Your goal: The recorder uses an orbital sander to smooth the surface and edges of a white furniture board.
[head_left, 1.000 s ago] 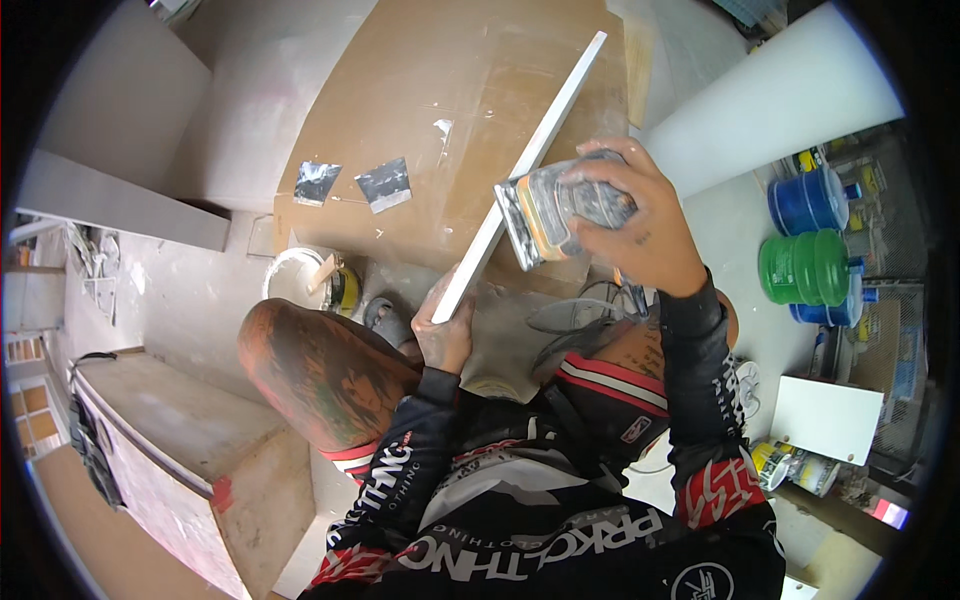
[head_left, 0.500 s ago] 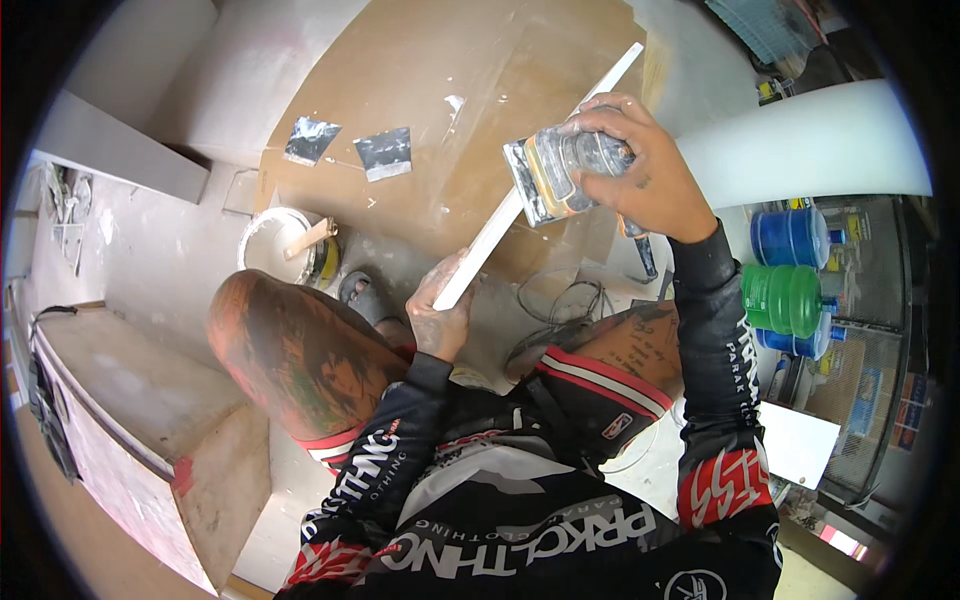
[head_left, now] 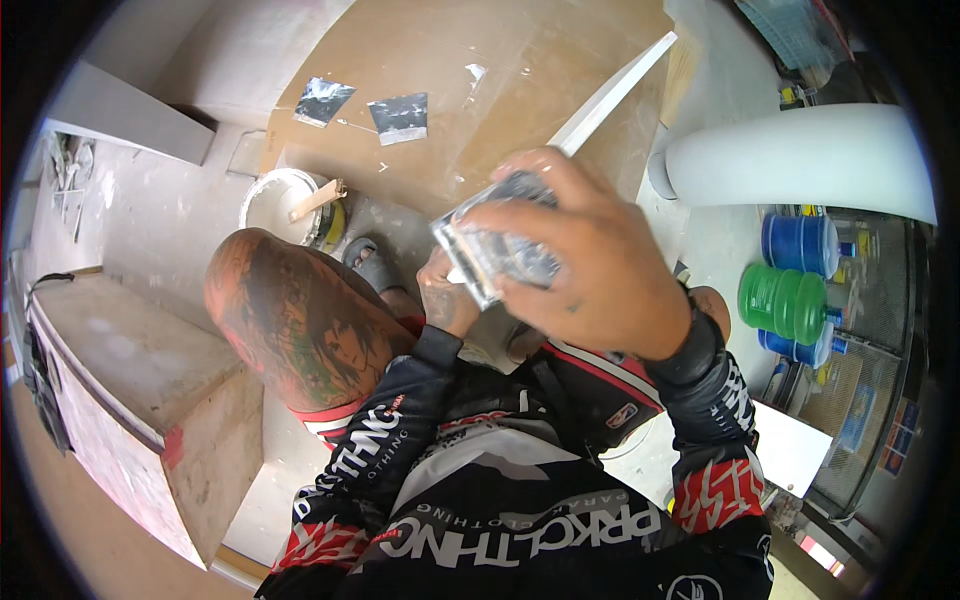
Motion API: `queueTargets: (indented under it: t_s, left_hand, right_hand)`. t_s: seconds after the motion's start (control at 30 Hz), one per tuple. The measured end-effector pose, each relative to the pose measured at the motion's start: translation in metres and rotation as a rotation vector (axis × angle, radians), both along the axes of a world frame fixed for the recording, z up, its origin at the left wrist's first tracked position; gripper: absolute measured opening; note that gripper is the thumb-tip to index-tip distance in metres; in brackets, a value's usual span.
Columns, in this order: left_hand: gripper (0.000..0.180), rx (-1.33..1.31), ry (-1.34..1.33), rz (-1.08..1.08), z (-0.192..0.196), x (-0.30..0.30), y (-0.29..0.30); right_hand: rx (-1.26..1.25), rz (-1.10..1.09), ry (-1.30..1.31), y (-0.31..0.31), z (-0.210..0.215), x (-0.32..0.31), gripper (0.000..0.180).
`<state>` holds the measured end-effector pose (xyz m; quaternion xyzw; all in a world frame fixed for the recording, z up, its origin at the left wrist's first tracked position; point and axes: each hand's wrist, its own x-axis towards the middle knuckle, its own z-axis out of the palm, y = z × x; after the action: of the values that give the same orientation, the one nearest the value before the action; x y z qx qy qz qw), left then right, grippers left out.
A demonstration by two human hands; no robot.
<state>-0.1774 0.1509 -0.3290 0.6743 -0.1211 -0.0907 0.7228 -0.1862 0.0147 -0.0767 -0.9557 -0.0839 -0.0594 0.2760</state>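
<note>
My right hand (head_left: 610, 265) is wrapped round a dusty power sander (head_left: 525, 255), its flat pad towards my left hand. The sander covers the lower part of a long white strip (head_left: 620, 88), which slants up to the far right. At the strip's near end my left hand (head_left: 447, 300) is closed round it, partly hidden behind the sander. Whether the pad touches the strip cannot be made out exactly.
Brown cardboard (head_left: 420, 50) covers the floor ahead, with two dark sandpaper pieces (head_left: 398, 118) on it. A white bucket (head_left: 262, 195) with a wooden-handled tool stands left. A white cylinder (head_left: 790, 155) and blue and green water jugs (head_left: 785, 303) lie right. A box-like panel (head_left: 130, 350) is at left.
My right hand has brought the sander down along the strip, towards me and to the left, close to my left hand. The left hand keeps its hold on the near end.
</note>
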Motion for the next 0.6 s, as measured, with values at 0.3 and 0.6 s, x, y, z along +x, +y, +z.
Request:
queueTargets:
  t_s: [0.3,0.6]
  left_hand:
    - [0.033,0.108,-0.002,0.056,0.023,0.007,-0.001]
    - [0.033,0.136,-0.122,0.047,0.027,0.008,-0.003]
  right_hand:
    - [-0.040,-0.096,0.100,-0.046,-0.003,0.019,0.052]
    - [-0.159,-0.222,0.060,-0.199,-0.016,0.089,0.056]
